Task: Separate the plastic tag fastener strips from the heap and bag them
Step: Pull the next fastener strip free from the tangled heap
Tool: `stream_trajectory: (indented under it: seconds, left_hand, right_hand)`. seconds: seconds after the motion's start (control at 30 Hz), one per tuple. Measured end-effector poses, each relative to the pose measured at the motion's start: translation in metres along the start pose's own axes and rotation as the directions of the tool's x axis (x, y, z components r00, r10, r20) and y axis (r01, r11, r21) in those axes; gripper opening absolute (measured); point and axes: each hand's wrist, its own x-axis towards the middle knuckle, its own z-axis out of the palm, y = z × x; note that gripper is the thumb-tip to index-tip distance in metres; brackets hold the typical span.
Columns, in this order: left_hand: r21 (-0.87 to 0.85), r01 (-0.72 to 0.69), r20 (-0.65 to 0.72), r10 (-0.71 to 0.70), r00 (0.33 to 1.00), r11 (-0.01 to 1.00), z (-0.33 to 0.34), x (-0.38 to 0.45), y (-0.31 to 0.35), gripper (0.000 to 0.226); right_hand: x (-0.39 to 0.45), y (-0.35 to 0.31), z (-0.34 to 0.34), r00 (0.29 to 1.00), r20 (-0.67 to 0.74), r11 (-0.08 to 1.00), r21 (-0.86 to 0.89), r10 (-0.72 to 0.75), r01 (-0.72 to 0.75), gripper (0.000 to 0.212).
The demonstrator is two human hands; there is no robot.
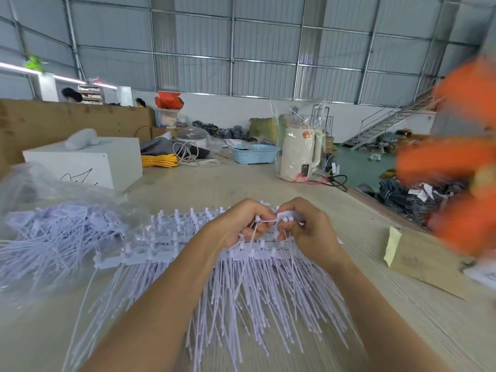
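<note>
Hands met over the heap (228, 267) on the table (402, 318). My left hand (236, 224) pinched one thin strip (264, 222) at its stem; my right hand (303, 226) pinched its flat head end, fingers curled on both. I judged I held it taut to snap it off the rest. That strip ran left-right between my hands. Heap strips lay with their long axis toward me, heads away. Bag (53, 224) with done strips sat left, near the heap.
</note>
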Motion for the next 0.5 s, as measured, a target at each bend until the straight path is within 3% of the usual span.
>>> stream_trajectory:
  seconds: [0.1, 0.17, 0.23, 0.33, 0.47, 0.5]
  left_hand:
    - [0.041, -0.043, 0.025, 0.042, 0.999, 0.998, -0.003, -0.004, 0.002, 0.040]
    - [0.115, -0.110, -0.060, 0.118, 0.991, 0.987, -0.002, -0.005, 0.004, 0.033]
    - [0.193, -0.135, -0.084, 0.153, 0.985, 0.972, 0.002, -0.006, 0.005, 0.020]
    - [0.255, -0.069, -0.066, 0.089, 0.994, 0.964, 0.001, -0.011, 0.006, 0.023]
    - [0.523, -0.008, -0.038, 0.033, 0.999, 0.852, -0.012, -0.017, 0.008, 0.042]
    - [0.544, 0.000, -0.043, 0.028, 0.999, 0.839, -0.015, -0.017, 0.008, 0.042]
  right_hand:
    - [0.002, 0.007, -0.025, 0.948, -0.181, 0.931, 0.308, 0.262, -0.198, 0.020]
    - [0.005, 0.009, -0.041, 0.872, -0.242, 0.742, 0.645, 0.426, -0.183, 0.019]
    - [0.009, 0.009, -0.044, 0.818, -0.213, 0.536, 0.834, 0.534, -0.132, 0.020]
    - [0.012, 0.006, -0.035, 0.822, -0.165, 0.469, 0.873, 0.545, -0.136, 0.018]
    - [0.015, -0.007, -0.045, 0.760, -0.377, 0.504, 0.861, 0.530, 0.076, 0.020]
    - [0.015, -0.009, -0.050, 0.753, -0.387, 0.469, 0.875, 0.532, 0.118, 0.020]
